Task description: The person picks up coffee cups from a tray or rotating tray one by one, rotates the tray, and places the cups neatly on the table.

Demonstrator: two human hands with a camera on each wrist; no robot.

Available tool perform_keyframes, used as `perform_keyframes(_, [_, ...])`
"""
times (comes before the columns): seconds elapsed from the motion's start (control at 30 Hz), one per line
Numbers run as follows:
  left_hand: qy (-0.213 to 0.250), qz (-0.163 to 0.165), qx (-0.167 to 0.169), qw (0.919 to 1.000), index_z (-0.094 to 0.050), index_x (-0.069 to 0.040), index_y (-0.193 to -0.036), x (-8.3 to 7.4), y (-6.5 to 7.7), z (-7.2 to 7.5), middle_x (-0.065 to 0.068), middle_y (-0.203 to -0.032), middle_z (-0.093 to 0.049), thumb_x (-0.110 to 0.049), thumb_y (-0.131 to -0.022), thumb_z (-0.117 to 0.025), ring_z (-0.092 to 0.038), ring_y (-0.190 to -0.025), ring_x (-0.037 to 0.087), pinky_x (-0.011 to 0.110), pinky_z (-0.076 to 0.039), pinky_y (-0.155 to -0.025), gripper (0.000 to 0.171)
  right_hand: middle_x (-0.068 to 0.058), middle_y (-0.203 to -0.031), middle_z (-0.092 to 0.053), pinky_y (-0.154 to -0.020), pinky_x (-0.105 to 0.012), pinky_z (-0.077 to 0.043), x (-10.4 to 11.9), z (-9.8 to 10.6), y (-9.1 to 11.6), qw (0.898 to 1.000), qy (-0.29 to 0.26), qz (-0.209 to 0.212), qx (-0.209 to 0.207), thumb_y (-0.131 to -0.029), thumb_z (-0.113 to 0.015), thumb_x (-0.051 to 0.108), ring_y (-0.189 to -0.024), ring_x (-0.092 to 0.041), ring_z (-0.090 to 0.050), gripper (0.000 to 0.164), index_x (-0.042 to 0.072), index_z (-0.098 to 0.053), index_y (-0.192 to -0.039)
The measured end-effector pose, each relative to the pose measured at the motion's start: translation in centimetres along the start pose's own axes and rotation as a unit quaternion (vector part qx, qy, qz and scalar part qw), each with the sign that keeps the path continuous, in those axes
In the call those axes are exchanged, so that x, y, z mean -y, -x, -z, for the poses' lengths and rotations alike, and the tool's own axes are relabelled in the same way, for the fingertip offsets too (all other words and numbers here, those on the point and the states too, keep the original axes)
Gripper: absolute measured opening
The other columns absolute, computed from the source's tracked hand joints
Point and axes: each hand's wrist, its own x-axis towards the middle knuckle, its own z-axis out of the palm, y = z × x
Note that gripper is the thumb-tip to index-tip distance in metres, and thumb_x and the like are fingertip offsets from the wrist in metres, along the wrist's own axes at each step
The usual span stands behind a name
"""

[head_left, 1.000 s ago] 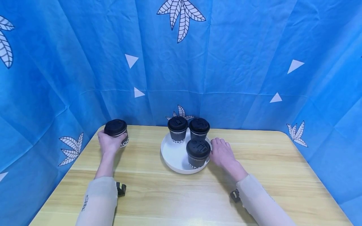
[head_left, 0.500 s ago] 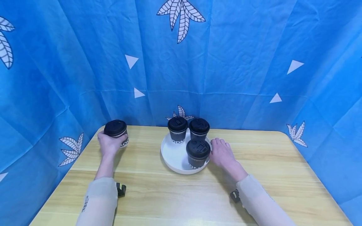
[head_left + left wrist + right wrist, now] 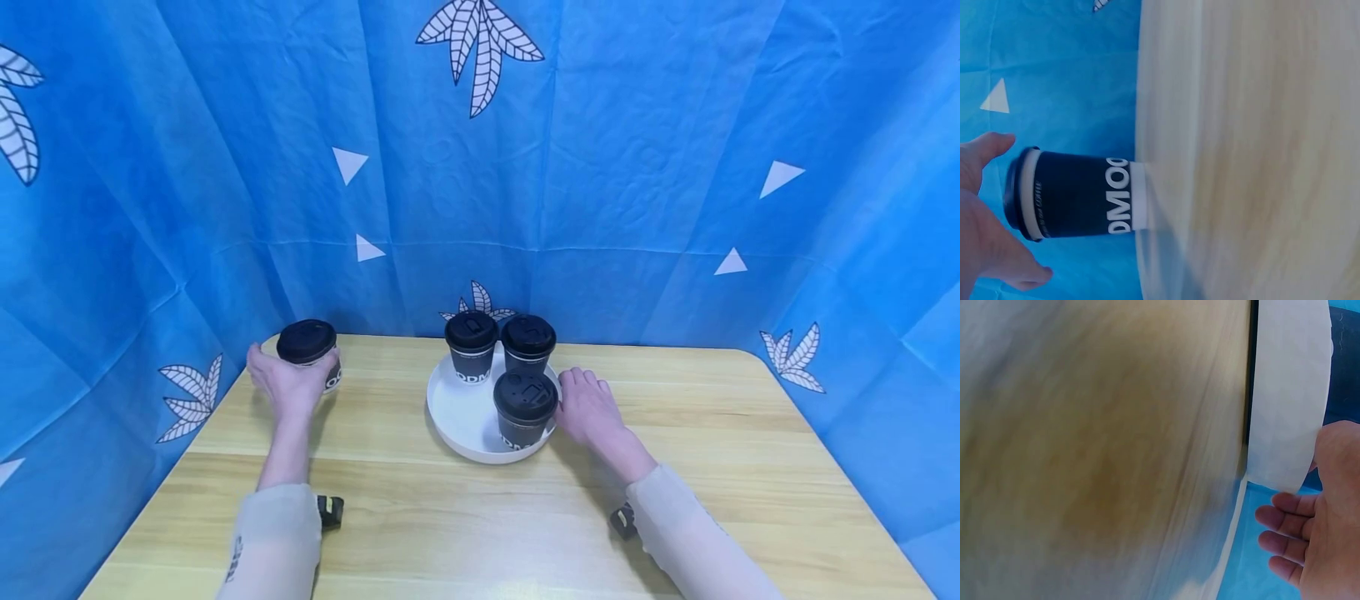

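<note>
At the back left of the table, a paper coffee cup (image 3: 334, 377) with a black lid stands upright, white letters on its dark side (image 3: 1085, 194). My left hand (image 3: 288, 379) is around it near the lid, thumb and fingers spread; in the left wrist view they stand apart from the cup. My right hand (image 3: 592, 408) holds the rim of a round white tray (image 3: 450, 417) at its right side, thumb over the edge and fingers outside. On the tray stand three similar lidded cups: back left (image 3: 472, 346), back right (image 3: 528, 342) and front right (image 3: 525, 408).
The wooden table (image 3: 450, 533) stretches in front of the tray and to both sides. Behind and beside it hangs a blue curtain (image 3: 637, 167) with white leaves and triangles. A black wrist device (image 3: 330, 512) shows at the left sleeve.
My left hand has loosened from the cup, its fingers spreading outward to the left. The cup stays in place. My right hand, the tray and its cups have not moved.
</note>
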Motion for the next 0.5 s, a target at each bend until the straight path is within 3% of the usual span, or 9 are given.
perform_keyframes(0.27, [0.049,-0.038,-0.059,0.9964,-0.003,-0.016,-0.166,-1.6,1.7,-0.3,0.003,-0.173,-0.003,-0.032,-0.084,-0.086,-0.005,-0.158,0.021,0.034,-0.011,-0.128,0.117,-0.018,-0.121,-0.059,-0.096,-0.051,-0.045,0.0,-0.2,0.0,1.000,-0.001,0.001,-0.001,-0.102,-0.055,0.030,-0.115,-0.037,-0.052,0.038,0.000,-0.057,-0.125])
perform_keyframes(0.5, [0.071,-0.099,-0.080,0.9893,-0.017,-0.011,-0.163,-3.1,3.1,-0.7,0.006,-0.169,-0.015,-0.024,-0.083,-0.086,-0.017,-0.154,0.021,0.036,-0.019,-0.127,0.106,-0.019,-0.122,-0.059,-0.098,-0.052,-0.045,0.0,-0.1,0.0,1.000,0.004,0.001,0.000,-0.101,-0.056,0.028,-0.116,-0.038,-0.052,0.039,-0.001,-0.056,-0.127])
